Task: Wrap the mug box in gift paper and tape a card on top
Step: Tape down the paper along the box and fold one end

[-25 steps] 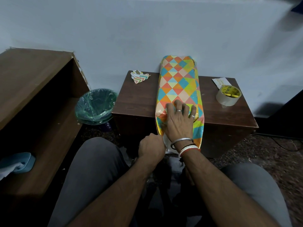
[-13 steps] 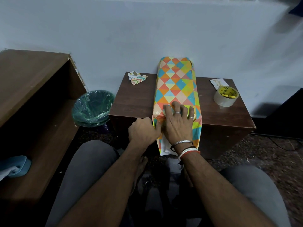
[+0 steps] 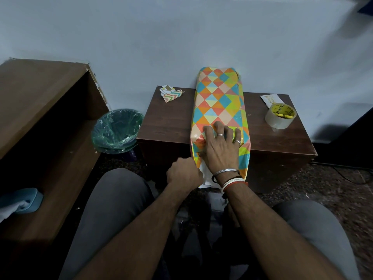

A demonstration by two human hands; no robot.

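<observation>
The left hand (image 3: 184, 172), which half a second ago sat up at the table edge beside the other hand, has dropped back to the near left edge of the gift paper (image 3: 219, 102). Its fingers are curled, but the view from behind the knuckles does not show whether they pinch the sheet. The right hand (image 3: 221, 147) has stayed flat, fingers spread, pressing the paper down near the table's (image 3: 167, 126) front edge. The mug box is hidden under the paper. The long wrapped bundle runs from the wall (image 3: 181, 37) across the table, and its loose near end overhangs the front, white underside showing. The hands appear to be folding in that open end, so neither taping nor the card has been reached.

At far left stand a brown shelf unit (image 3: 40, 93) holding a blue cloth (image 3: 22, 201), then a lined bin (image 3: 117, 130) on the floor. On the table lie a crumpled paper scrap (image 3: 171, 93) left of the bundle, and the tape roll (image 3: 280, 116) and card (image 3: 269, 98) to its right.
</observation>
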